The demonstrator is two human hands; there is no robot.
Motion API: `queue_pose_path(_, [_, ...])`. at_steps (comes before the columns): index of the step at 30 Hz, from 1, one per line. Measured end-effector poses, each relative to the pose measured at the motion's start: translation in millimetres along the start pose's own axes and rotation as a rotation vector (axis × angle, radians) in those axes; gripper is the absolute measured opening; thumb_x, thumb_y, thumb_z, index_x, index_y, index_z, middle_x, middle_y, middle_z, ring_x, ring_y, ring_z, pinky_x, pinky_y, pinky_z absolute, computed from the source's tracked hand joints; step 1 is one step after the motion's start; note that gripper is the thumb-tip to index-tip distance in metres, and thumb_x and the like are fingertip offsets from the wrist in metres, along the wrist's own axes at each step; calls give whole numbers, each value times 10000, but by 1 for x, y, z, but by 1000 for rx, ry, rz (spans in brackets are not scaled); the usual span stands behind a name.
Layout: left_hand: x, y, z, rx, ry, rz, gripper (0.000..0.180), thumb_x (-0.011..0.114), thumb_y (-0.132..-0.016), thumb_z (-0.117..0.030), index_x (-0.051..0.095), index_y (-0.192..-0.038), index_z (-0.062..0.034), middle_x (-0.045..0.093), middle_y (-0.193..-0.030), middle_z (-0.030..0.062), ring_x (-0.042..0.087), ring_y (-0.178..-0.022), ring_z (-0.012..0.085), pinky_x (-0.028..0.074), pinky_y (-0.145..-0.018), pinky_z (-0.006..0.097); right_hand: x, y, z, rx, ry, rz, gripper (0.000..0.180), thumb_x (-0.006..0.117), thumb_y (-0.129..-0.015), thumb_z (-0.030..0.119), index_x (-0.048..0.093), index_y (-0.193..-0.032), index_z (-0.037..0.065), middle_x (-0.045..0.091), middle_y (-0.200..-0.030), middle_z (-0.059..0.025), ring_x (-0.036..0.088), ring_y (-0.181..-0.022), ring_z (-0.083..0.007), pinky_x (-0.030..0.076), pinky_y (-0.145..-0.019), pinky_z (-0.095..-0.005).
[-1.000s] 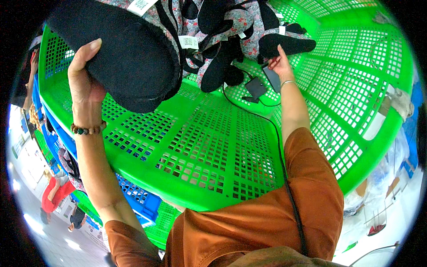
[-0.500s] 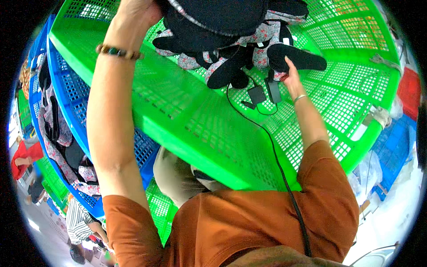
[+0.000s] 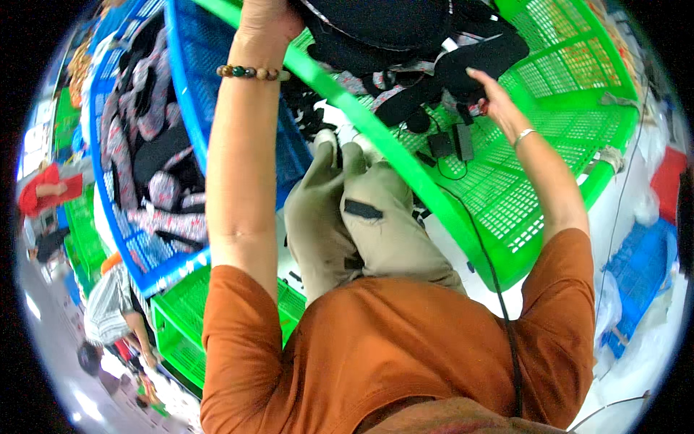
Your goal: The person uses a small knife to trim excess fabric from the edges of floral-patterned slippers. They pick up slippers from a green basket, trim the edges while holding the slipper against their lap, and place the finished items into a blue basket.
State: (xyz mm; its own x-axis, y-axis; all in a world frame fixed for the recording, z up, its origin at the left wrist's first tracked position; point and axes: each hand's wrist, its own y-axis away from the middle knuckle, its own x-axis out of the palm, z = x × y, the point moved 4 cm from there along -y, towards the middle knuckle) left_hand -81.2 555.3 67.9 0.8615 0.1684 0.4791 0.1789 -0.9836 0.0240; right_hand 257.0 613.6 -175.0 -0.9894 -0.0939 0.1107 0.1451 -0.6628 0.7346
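At the top edge my left hand point(image 3: 269, 25), wearing a bead bracelet, grips a large dark fabric piece point(image 3: 387, 25) with a pale stitched edge. Its fingertips are cut off or hidden. My right hand point(image 3: 495, 101) is closed on a long, black sole-shaped fabric piece point(image 3: 499, 56), one fingertip lying over it. Something red shows at the lower fingers. Both pieces are over a green mesh basket point(image 3: 376, 130), where more black and floral-printed pieces point(image 3: 416, 78) are heaped. Two small black boxes point(image 3: 452, 142) with a cable sit below my right hand.
To the left, a blue mesh basket point(image 3: 137, 253) holds floral and black pieces. Under it stands a green crate point(image 3: 184, 322). A black cable point(image 3: 499, 289) runs down my chest. A blue crate point(image 3: 643, 271) lies at the right. A person in a striped shirt point(image 3: 108, 304) is at the lower left.
The green basket's near rim has shifted right and up in view, uncovering my legs and the floor. The blue basket shows more. Both hands appear farther right, still with the fabric pieces.
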Motion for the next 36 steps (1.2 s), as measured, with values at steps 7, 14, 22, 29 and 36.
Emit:
queue_pose_path(7, [-18,180,-32,139,-23,-82,178,622,-723,-143,663,-816,3,675,-837,124,644,-754,239,521,-726,358,37,156,78,-230,206,216,322,771,-688,385,631,-883,171,638,-749,45,480,-449,-35,280,-315,-173])
queue_pose_path(14, [-54,380,1,-251,-26,-217,481,614,-634,-94,589,-1096,36,652,-1010,164,647,-902,265,501,-871,385,-105,329,42,-779,-101,-57,467,710,-728,232,525,-1127,76,618,-967,-56,609,-764,-171,486,-488,-287])
queue_pose_path(22, [-74,464,47,-359,-79,-301,703,623,-604,-105,432,-1266,33,581,-1118,131,590,-986,248,468,-898,362,-291,466,-86,-450,611,-308,534,673,-629,156,534,-1121,3,587,-909,-21,543,-716,-133,454,-648,-257])
queue_pose_path(29, [-89,492,51,-265,-6,-342,574,610,-617,-133,522,-1157,39,619,-1013,133,620,-877,239,511,-803,342,-297,525,-171,26,938,74,437,785,-554,169,629,-920,-11,640,-802,-35,578,-675,-124,492,-634,-277])
queue_pose_path(36, [-109,523,43,-163,27,-398,565,601,-612,-102,525,-1147,65,633,-1006,148,638,-857,252,523,-807,348,-219,475,-201,-269,1443,297,584,811,-448,312,559,-859,-16,544,-721,-132,546,-669,-265,452,-646,-359])
